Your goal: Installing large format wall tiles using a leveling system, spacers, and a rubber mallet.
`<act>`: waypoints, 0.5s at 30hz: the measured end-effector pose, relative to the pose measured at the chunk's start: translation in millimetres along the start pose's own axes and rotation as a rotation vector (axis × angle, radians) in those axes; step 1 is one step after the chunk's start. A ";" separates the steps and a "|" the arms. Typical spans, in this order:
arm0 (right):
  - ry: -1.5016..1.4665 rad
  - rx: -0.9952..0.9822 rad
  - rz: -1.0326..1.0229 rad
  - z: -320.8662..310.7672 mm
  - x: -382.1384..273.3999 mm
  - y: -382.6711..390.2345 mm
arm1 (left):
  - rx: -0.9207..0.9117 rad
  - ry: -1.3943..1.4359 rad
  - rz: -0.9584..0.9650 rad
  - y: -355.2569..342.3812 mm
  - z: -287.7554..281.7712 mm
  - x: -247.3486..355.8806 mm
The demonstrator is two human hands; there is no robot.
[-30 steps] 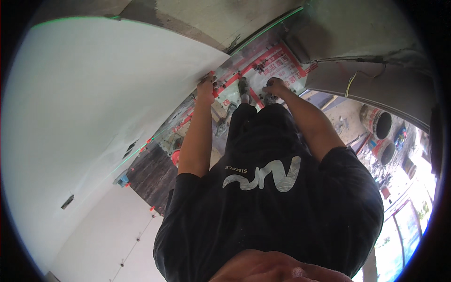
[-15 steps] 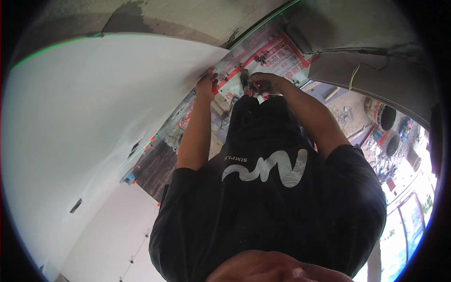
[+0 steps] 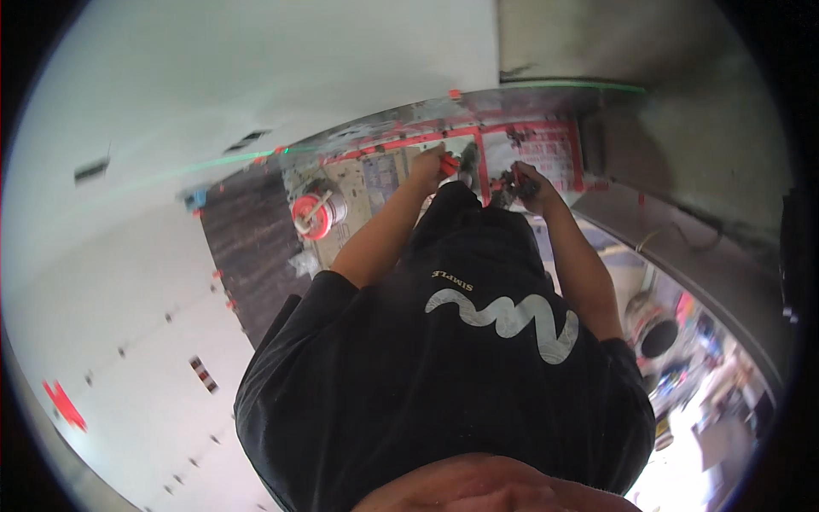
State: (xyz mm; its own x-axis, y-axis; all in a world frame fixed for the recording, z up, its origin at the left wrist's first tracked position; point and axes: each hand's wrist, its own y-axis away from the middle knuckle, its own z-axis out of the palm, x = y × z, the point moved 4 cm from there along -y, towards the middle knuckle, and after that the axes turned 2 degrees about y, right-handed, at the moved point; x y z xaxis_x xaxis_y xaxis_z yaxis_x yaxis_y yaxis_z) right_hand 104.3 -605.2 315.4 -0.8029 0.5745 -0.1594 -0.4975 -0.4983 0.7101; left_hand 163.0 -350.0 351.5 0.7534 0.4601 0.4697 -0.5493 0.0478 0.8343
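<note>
Above floor sheet (image 3: 550,162), left hand (image 3: 429,164), now off white panel (image 3: 358,60), grasps red piece (image 3: 449,165); right hand (image 3: 535,188): cannot tell.

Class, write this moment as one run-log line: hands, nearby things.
left hand: holding red piece | right hand: at dark shape, grip unclear | nearby: red-rimmed bucket, red-and-white sheet

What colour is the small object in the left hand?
The object is red, clearest in the head view.

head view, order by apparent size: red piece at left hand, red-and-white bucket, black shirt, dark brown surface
Black shirt
Dark brown surface
Red-and-white bucket
Red piece at the left hand
</note>
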 end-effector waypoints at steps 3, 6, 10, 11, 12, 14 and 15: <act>0.115 0.003 0.003 23.8 5.1 16.9 | 0.059 -0.016 0.067 24.2 -13.0 -5.3; 0.158 -0.041 0.031 37.1 11.4 17.6 | 0.105 -0.031 0.289 28.6 -35.3 9.5; 0.143 0.009 -0.145 49.2 13.3 6.4 | 0.084 0.066 0.494 36.1 -52.1 30.9; 0.168 -0.005 -0.141 58.6 13.1 4.6 | 0.102 0.149 0.474 39.0 -56.8 34.7; 0.157 0.080 -0.150 64.0 13.9 3.9 | 0.252 -0.032 0.412 40.4 -62.8 39.4; 0.146 0.204 -0.167 84.0 13.0 -4.2 | 0.339 -0.055 0.473 38.0 -60.3 36.9; 0.175 0.192 -0.169 96.4 14.9 -10.6 | 0.422 -0.102 0.511 40.3 -64.8 36.2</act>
State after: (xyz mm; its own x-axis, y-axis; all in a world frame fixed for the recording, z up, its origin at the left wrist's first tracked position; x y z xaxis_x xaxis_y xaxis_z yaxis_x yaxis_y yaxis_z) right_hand 129.3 -528.7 371.6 -0.7668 0.5101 -0.3896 -0.5706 -0.2637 0.7777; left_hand 144.7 -274.0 383.4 0.4777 0.2460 0.8434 -0.6733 -0.5142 0.5313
